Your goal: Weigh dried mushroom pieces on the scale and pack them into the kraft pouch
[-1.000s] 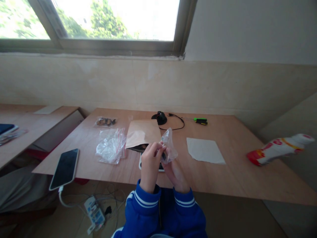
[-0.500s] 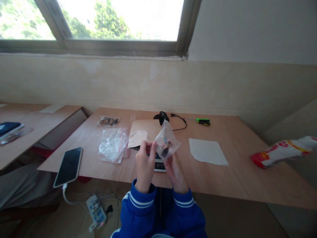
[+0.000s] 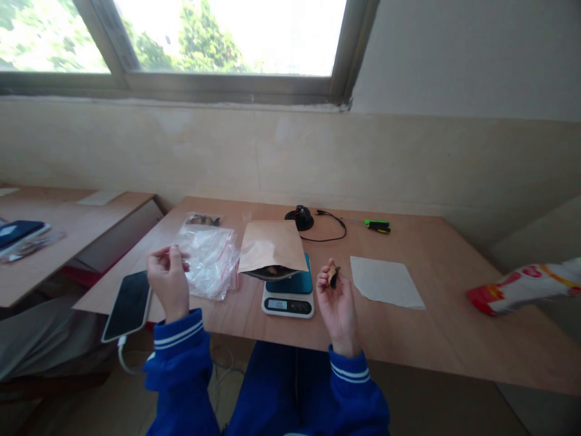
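Observation:
My right hand (image 3: 338, 306) is raised over the table's front, fingers curled around a small brown, curled dried piece (image 3: 333, 277). To its left is a digital kitchen scale (image 3: 289, 304) with a blue-green top and a lit display. A brown paper pouch (image 3: 272, 245) lies on the scale, its dark mouth facing me and partly gaping, with brown pieces just visible inside. My left hand (image 3: 169, 281) hovers beside a pile of clear plastic bags (image 3: 211, 260). Its fingers are loosely bent and apart, with nothing visible in them.
A phone (image 3: 128, 306) on a white cable sits at the front left edge. Behind the bags is a packet of brown pieces (image 3: 203, 220). A black device (image 3: 302, 218) with a cable, screwdrivers (image 3: 377, 226), white paper (image 3: 385, 283) and a bottle (image 3: 521, 287) are also there.
My hands have moved apart, the left toward the plastic bags. The clear bag they held is out of them, apparently on the pile. A brown piece is now bare in my right hand.

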`<act>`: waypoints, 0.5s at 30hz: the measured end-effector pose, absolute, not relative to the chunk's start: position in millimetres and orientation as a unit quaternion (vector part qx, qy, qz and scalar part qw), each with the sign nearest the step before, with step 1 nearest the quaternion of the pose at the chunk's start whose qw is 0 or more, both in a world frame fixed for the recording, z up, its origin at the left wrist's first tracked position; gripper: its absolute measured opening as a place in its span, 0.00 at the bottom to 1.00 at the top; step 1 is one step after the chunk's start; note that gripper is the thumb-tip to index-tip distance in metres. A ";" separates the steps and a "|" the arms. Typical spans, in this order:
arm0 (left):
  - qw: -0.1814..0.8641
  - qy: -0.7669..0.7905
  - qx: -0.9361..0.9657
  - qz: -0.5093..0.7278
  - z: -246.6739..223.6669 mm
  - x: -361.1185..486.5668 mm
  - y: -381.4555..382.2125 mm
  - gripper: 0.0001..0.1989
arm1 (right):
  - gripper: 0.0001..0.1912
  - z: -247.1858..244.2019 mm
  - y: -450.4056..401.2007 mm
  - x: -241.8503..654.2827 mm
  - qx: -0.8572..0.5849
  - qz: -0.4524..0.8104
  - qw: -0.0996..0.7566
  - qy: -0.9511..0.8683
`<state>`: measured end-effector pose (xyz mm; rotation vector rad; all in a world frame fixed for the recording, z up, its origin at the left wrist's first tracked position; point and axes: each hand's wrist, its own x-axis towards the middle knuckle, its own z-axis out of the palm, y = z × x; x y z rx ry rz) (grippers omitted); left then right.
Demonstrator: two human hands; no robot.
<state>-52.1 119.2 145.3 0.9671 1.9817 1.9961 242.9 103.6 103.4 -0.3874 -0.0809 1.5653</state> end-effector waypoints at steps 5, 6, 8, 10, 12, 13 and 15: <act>0.050 0.860 0.312 0.400 103.9 -82.8 126.7 0.17 | 0.12 106.8 103.2 254.9 -0.183 0.683 0.706 -0.036; 0.007 0.872 0.311 0.378 100.8 -81.6 125.9 0.20 | 0.12 107.3 102.9 256.4 -0.184 0.682 0.706 -0.036; -0.059 0.863 0.340 0.370 98.4 -74.4 126.3 0.23 | 0.13 108.3 102.5 258.3 -0.187 0.681 0.707 -0.026; -0.073 0.826 0.423 0.365 95.6 -63.5 131.3 0.23 | 0.13 109.3 102.4 259.2 -0.188 0.680 0.709 -0.009; -0.046 0.795 0.511 0.324 86.5 -51.8 140.5 0.24 | 0.14 110.2 102.6 259.3 -0.188 0.681 0.708 0.001; -0.018 0.791 0.539 0.290 79.2 -46.7 145.9 0.24 | 0.14 110.5 102.8 259.3 -0.187 0.682 0.707 0.003; 0.045 0.801 0.554 0.224 62.0 -39.6 155.9 0.25 | 0.14 110.6 102.7 259.5 -0.186 0.685 0.704 0.000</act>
